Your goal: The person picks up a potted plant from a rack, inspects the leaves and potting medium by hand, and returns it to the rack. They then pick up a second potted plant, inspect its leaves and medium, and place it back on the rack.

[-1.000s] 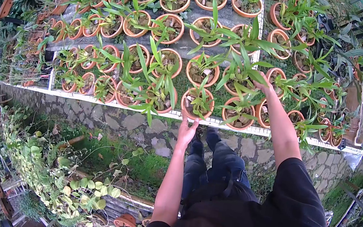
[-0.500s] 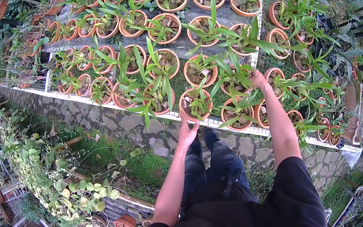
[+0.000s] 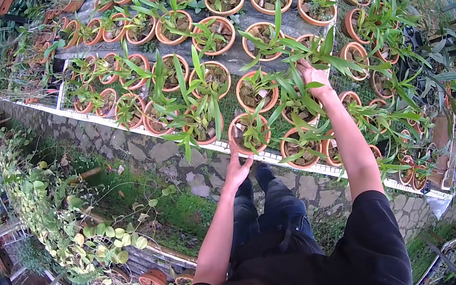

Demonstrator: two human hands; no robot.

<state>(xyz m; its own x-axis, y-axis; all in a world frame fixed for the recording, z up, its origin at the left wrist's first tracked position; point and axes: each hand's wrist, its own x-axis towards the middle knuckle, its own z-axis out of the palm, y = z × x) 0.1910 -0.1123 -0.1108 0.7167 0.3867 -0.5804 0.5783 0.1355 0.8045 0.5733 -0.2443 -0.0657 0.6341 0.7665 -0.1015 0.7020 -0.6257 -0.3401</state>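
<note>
My left hand is at the bench's front edge, fingers apart, its fingertips against the near side of a terracotta pot holding a small strap-leaved plant. Whether it bears any of the pot's weight cannot be seen. My right hand reaches further in, among the long green leaves of another potted plant. Its fingers are stretched out, pointing up and left, close below the pot in the row behind. Leaves partly cover that hand, and I see nothing held in it.
Several rows of similar terracotta pots stand on the wire-mesh bench, which has a white front edge. A stone-paved strip runs below it. Leafy vines and more pots lie behind me, at lower left.
My right hand has moved up and left through the leaves, away from the right side of the plant. My left hand stays by the same front pot. The view has shifted slightly.
</note>
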